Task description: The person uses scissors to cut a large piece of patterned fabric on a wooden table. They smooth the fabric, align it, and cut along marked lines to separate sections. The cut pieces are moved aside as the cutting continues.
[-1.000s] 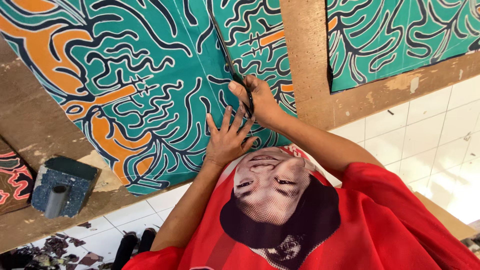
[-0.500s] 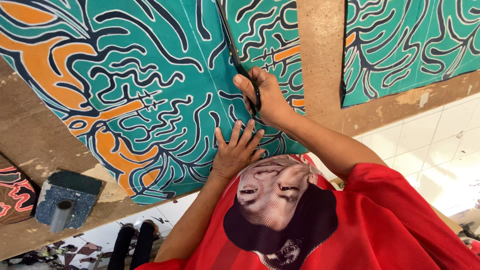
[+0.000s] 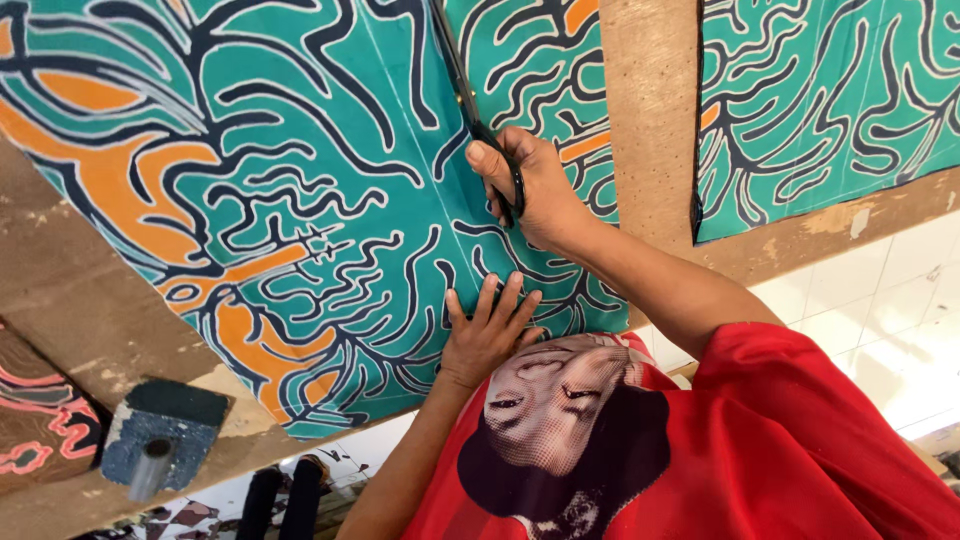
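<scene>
Cutting patterned cloth with scissors
The right hand [image 3: 535, 195] is gripping black scissors [image 3: 470, 105] at upper centre; the left hand [image 3: 487, 335] is pressing open-palmed on the teal fabric [image 3: 300, 200].

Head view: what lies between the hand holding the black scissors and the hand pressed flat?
Only teal patterned cloth spans between the right hand gripping black scissors and the flat left hand.

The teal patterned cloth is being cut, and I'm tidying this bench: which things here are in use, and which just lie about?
In use:
- teal patterned cloth
- black scissors, held in the right hand
- left hand, pressed flat on the cloth

Lying about:
- second teal piece
- dark block with a metal cylinder
- red-lined dark cloth
</scene>
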